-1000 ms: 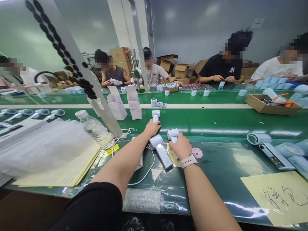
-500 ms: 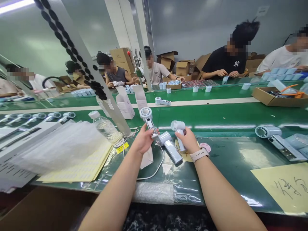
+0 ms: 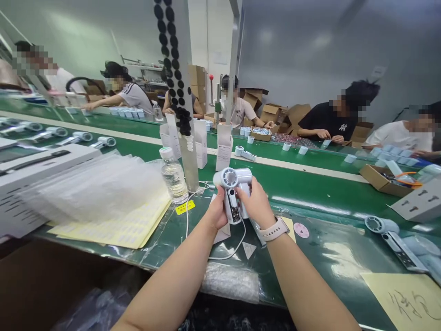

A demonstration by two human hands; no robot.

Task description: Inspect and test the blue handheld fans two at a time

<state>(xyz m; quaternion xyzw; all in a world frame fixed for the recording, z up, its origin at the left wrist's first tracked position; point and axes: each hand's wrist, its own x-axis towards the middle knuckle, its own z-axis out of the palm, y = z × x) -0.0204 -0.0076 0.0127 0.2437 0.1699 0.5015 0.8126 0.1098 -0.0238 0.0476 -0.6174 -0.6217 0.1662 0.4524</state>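
Observation:
My left hand (image 3: 217, 210) is closed around a pale handheld fan (image 3: 231, 202), its round grille and dark button panel facing me. Close against it, my right hand (image 3: 257, 203) grips a second pale fan (image 3: 244, 175) by the handle; its thumb reaches to the first fan. Part of another fan (image 3: 259, 233) shows on the bench under my right wrist, mostly hidden. A white cable (image 3: 237, 250) loops over the bench below my hands. Paper scraps lie near it, including a white triangle (image 3: 249, 250).
A water bottle (image 3: 174, 179) stands left beside a metal post (image 3: 190, 161). Plastic bags (image 3: 99, 184) lie over yellow sheets at left. White boxes (image 3: 224, 147) stand ahead. At right lie a fan (image 3: 396, 241) and a yellow note (image 3: 399, 294). Several people work across the green belt (image 3: 310, 179).
My hands have come together, bringing the two fans side by side. The first fan's button panel now faces me. The camera view has turned and levelled.

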